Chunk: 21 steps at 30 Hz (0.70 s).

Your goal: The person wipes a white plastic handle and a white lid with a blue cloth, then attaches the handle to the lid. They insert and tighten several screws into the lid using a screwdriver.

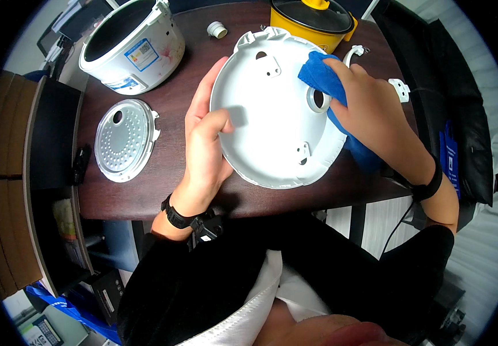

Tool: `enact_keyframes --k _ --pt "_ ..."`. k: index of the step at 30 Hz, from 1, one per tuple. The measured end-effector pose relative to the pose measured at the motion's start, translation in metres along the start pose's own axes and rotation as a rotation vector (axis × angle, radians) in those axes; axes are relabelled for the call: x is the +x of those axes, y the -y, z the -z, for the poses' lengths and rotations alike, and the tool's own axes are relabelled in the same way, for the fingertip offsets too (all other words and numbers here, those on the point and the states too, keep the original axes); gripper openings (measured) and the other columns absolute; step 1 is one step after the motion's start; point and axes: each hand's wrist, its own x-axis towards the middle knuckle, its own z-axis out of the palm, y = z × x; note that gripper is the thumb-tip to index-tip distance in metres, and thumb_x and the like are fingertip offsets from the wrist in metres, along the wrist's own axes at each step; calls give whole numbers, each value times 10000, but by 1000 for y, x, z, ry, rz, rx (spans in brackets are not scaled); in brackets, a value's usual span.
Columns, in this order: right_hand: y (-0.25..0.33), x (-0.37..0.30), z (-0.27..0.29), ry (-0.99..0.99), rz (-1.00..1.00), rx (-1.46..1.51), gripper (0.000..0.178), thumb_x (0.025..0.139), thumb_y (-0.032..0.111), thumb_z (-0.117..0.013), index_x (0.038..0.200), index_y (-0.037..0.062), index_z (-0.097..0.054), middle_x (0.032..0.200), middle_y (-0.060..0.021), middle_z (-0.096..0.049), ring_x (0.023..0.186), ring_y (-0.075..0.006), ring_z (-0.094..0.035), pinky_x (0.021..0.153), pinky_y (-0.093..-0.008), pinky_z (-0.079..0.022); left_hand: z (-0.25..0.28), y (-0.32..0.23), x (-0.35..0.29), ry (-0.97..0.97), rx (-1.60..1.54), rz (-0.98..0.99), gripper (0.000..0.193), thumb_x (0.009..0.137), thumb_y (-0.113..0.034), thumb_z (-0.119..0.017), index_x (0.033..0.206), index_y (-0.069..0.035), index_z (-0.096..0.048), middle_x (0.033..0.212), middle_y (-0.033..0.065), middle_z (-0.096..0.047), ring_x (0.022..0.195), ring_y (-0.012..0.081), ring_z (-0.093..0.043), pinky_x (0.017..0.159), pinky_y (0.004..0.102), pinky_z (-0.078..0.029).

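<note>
My left hand (203,144) grips the left rim of a round white rice cooker lid (266,121), thumb on its hollow inner side and fingers behind. The lid is tilted up above the table, its inside toward me, with a round hole near its right edge. A blue cloth (322,74) is bunched in my right hand (364,98), which presses it against the lid's right rim beside that hole. Part of the cloth hangs below my right wrist. On the table to the left lies a dimpled metal inner lid (123,141) with one hole.
A white rice cooker body (139,52) stands open at the back left of the dark wooden table (168,196). Behind the lid are a yellow pot (306,32) with a glass cover and a small white cap (217,30). A white power strip (399,90) sits at the right edge.
</note>
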Motion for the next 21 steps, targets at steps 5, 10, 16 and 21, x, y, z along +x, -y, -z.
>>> enact_keyframes --k 5,10,16,21 --pt "-8 -5 -1 -164 61 55 567 794 194 -689 1304 113 -456 936 -134 -626 724 -239 -674 628 -292 -548 2 -2 -1 16 65 -40 772 615 61 -356 1385 2 -340 1294 160 -478 1126 215 -525 926 293 -462" --pt "-17 -6 17 -406 210 70 562 777 185 -710 1290 145 -485 924 -128 -637 683 -220 -669 607 -264 -542 -1 -11 2 59 79 7 774 615 51 -366 1386 -11 -337 1297 157 -471 1140 212 -509 930 297 -460" --pt "18 1 21 -157 87 27 554 781 163 -693 1291 115 -483 962 -132 -630 700 -235 -672 628 -284 -543 -5 3 -2 41 43 27 784 608 31 -394 1388 -29 -329 1292 158 -464 1158 231 -495 957 341 -453" --pt "22 6 10 -173 173 -25 526 805 184 -664 1285 96 -466 943 -134 -614 665 -246 -664 591 -308 -540 -1 6 0 24 48 -1 786 609 26 -400 1389 -31 -325 1295 156 -457 1158 232 -495 947 342 -462"
